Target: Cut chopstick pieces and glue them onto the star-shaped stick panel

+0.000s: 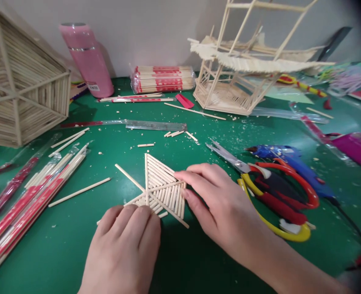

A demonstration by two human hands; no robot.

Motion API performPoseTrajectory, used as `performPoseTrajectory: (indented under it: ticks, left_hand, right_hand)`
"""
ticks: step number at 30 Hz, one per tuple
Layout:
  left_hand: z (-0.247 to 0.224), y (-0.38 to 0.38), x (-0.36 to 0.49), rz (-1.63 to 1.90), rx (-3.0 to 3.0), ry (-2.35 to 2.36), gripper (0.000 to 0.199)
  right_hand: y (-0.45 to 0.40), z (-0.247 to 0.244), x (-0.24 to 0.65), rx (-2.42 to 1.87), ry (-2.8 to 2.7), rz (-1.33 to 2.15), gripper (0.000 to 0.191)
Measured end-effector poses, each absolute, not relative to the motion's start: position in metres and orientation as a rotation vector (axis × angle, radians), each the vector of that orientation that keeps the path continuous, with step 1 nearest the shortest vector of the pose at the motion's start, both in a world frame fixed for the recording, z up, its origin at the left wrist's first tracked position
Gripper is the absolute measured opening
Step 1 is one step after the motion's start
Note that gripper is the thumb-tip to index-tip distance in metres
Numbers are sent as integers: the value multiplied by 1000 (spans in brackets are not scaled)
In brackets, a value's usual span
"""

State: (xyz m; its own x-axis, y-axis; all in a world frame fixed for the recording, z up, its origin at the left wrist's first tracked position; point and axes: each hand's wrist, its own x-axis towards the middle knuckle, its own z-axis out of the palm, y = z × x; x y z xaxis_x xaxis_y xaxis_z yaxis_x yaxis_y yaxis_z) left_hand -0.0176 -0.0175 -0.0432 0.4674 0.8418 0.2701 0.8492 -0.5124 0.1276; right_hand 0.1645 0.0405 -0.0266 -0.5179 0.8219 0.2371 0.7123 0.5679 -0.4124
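A small star-like panel of thin wooden sticks (165, 194) lies on the green table, with crossed spokes and two sections filled by parallel sticks. My right hand (214, 200) pinches its right corner between thumb and fingers. Curled over the lower left part of the panel is my left hand (125, 241); its fingertips, and whatever lies under them, are hidden. A loose stick (79, 192) rests left of the panel. Scissors with red and yellow handles (269, 192) lie just beyond my right hand, beside a blue glue gun (293, 163).
Wrapped chopsticks (36, 204) lie at left, below a large stick-built roof (27, 81). A pink bottle (88, 61), a chopstick bundle (163, 79) and a stick pavilion model (229, 90) stand along the wall. Stick offcuts (176, 133) and crumbs dot the green table (199, 269).
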Motion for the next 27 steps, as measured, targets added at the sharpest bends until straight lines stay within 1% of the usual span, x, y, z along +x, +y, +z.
performPoseTrajectory:
  ticks: [4, 14, 27]
  left_hand:
    - [-44, -18, -19, -474, -2633, -1549, 15]
    - [-46, -17, -22, -490, -2608, -1586, 12]
    - [-45, -19, -25, -337, -2553, -1321, 19]
  right_hand:
    - [43, -31, 167, -1332, -2457, 357, 26]
    - [40, -31, 170, -1336, -2429, 413, 21]
    - [40, -33, 172, -1347, -2411, 444, 20]
